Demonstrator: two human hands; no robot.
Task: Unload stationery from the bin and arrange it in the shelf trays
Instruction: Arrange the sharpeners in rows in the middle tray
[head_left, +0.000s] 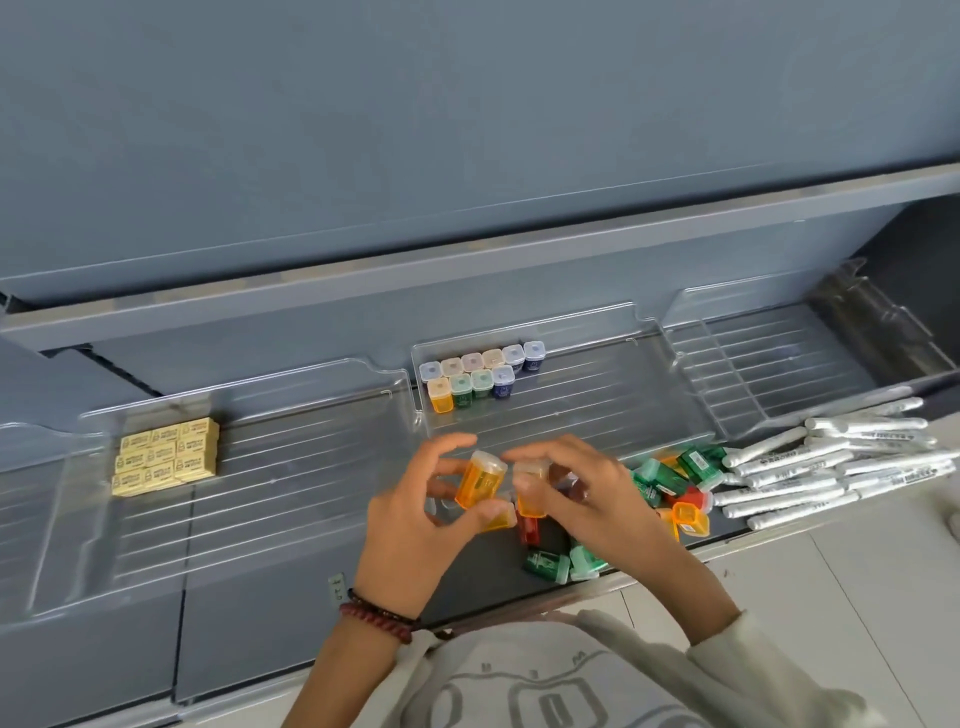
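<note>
My left hand (415, 525) grips two orange sharpeners (480, 483) with clear caps. Close beside it, my right hand (576, 493) is closed on another orange sharpener (531, 501). Both hands hover over the shelf's front edge, just before the middle clear tray (587, 410). That tray holds two short rows of upright sharpeners (480, 375) at its back left. Loose green, red and orange sharpeners (670, 483) lie in a heap on the dark shelf to the right of my hands.
The left clear tray (291, 457) holds a block of yellow erasers (166, 457). White markers (831, 462) lie piled at the right. A ribbed clear tray (769, 364) stands at the back right. An upper grey shelf (467, 270) overhangs the trays.
</note>
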